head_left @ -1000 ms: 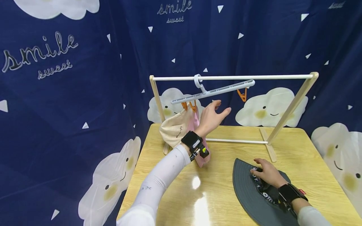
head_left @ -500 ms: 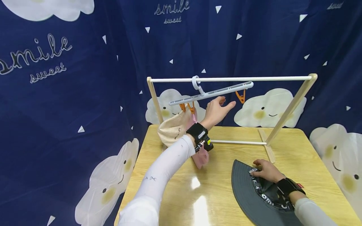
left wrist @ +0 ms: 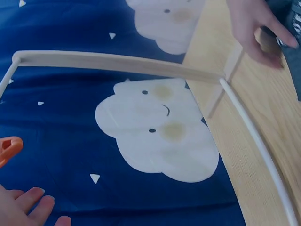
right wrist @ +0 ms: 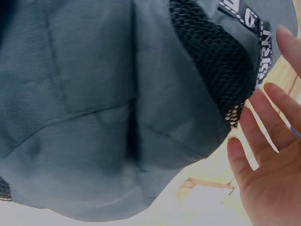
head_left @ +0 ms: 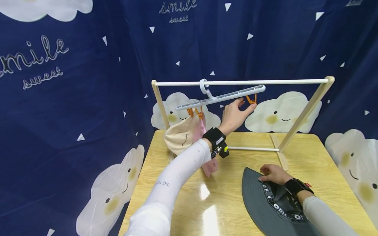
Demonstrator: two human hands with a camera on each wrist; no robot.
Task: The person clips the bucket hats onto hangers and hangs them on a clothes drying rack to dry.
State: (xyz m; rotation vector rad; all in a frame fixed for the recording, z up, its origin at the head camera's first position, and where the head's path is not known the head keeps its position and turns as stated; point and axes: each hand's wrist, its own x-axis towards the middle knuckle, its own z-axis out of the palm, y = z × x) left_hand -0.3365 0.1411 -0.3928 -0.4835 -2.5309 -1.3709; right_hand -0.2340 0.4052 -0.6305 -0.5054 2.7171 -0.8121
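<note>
My left hand (head_left: pixel 234 115) reaches up beneath the right part of a light blue hanger (head_left: pixel 224 97), thumb and fingers apart. An orange clip (head_left: pixel 251 99) on the hanger is just beyond its fingertips; the left wrist view shows that clip (left wrist: pixel 9 149) apart from the visible fingers. My right hand (head_left: pixel 274 174) is at the far side of a dark grey bucket hat (head_left: pixel 257 203) lying on the table. In the right wrist view, the fingers of the right hand (right wrist: pixel 277 146) are spread beside the hat's crown (right wrist: pixel 164 94), gripping nothing visible.
The hanger hooks on the white rail (head_left: pixel 265 82) of a wooden-legged rack (head_left: pixel 310 108). At its left end, orange clips hold a cream cloth item (head_left: pixel 178 137) and a pink one (head_left: pixel 210 167). A wooden table (head_left: pixel 230 190) bears the rack; a navy curtain (head_left: pixel 97 98) stands behind.
My left hand has moved right along the hanger, up to the right-hand orange clip. My right hand has shifted slightly left and away over the hat. The view has shifted slightly.
</note>
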